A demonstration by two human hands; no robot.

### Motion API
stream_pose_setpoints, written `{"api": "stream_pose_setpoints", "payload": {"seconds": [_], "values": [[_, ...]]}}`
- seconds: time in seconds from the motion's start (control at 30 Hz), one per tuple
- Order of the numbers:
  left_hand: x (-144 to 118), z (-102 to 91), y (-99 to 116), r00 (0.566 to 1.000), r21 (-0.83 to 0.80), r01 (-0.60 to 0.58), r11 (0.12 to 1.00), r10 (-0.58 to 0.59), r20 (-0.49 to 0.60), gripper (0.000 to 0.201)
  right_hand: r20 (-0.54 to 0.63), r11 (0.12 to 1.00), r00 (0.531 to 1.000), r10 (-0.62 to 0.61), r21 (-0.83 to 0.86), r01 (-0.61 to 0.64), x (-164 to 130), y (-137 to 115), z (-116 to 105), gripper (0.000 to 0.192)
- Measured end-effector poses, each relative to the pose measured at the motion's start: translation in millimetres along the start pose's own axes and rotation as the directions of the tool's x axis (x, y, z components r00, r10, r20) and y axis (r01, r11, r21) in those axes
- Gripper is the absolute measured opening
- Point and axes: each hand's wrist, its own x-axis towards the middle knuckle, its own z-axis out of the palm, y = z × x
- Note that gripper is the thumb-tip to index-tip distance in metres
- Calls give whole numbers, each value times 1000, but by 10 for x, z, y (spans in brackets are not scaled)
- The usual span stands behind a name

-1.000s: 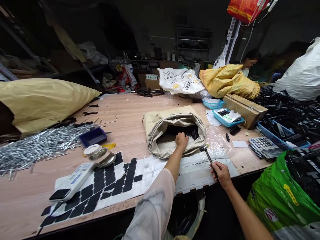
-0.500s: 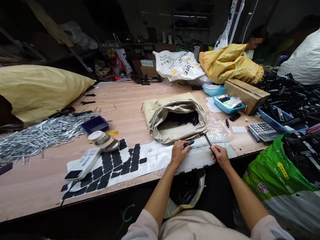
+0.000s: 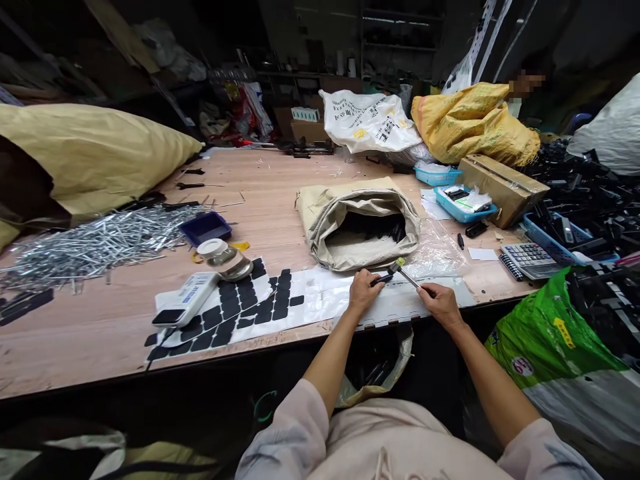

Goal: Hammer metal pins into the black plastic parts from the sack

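My left hand (image 3: pixel 363 291) is closed round a small black part (image 3: pixel 383 279) just above the white sheet (image 3: pixel 325 291) at the table's front edge. To its right, my right hand (image 3: pixel 441 304) grips a small hammer (image 3: pixel 410 277) with a thin metal shaft and a yellow-green tip on its head. The hammer's head is at the far end of the black part; whether they touch I cannot tell. Directly behind both hands lies a beige sack (image 3: pixel 313 230), its mouth facing me and dark pieces inside.
Metal rods (image 3: pixel 100 243) are heaped on the left near a blue tray (image 3: pixel 206 229) and a glass jar (image 3: pixel 233 261). Black stickers (image 3: pixel 235 300) lie in front. At right are a calculator (image 3: pixel 533 259), a carton (image 3: pixel 503 190) and a green bag (image 3: pixel 545 327) of black parts.
My right hand has brought the hammer left, so its head now meets or overlaps the black part's end in view. My left hand keeps its hold. The whole view has shifted slightly.
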Motion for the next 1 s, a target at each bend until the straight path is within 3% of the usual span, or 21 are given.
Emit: {"api": "stream_pose_setpoints", "payload": {"seconds": [0.17,0.43,0.5,0.57,0.63,0.7,0.8,0.93,1.0], "values": [[1,7,-11,1000,-11,-4,1000,4,2,20,-22,989,999,-34,-144,30,10,7,60,29],[-3,26,-10,1000,-33,4,999,-4,-13,19,-3,994,996,-91,-60,91,4,-42,123,27],[-10,29,-6,1000,-28,8,1000,-8,-18,19,26,998,998,-52,-16,53,15,-24,136,26],[-16,32,-7,1000,-33,6,999,-7,-21,18,83,991,995,58,118,-68,38,19,128,28],[-10,30,-14,1000,-44,-6,999,5,-29,16,158,920,968,195,314,-236,73,77,98,35],[6,13,-16,999,-56,-31,998,29,-41,14,194,794,936,292,496,-351,116,135,58,41],[-29,-50,27,990,-96,-113,989,104,-98,12,150,652,919,365,664,-367,171,197,14,46],[-496,-110,146,915,-128,-337,933,292,-278,13,140,614,917,373,704,-357,188,219,15,48],[-923,-80,157,888,-138,-428,893,386,-250,17,164,626,919,360,688,-368,182,217,33,48]]}}
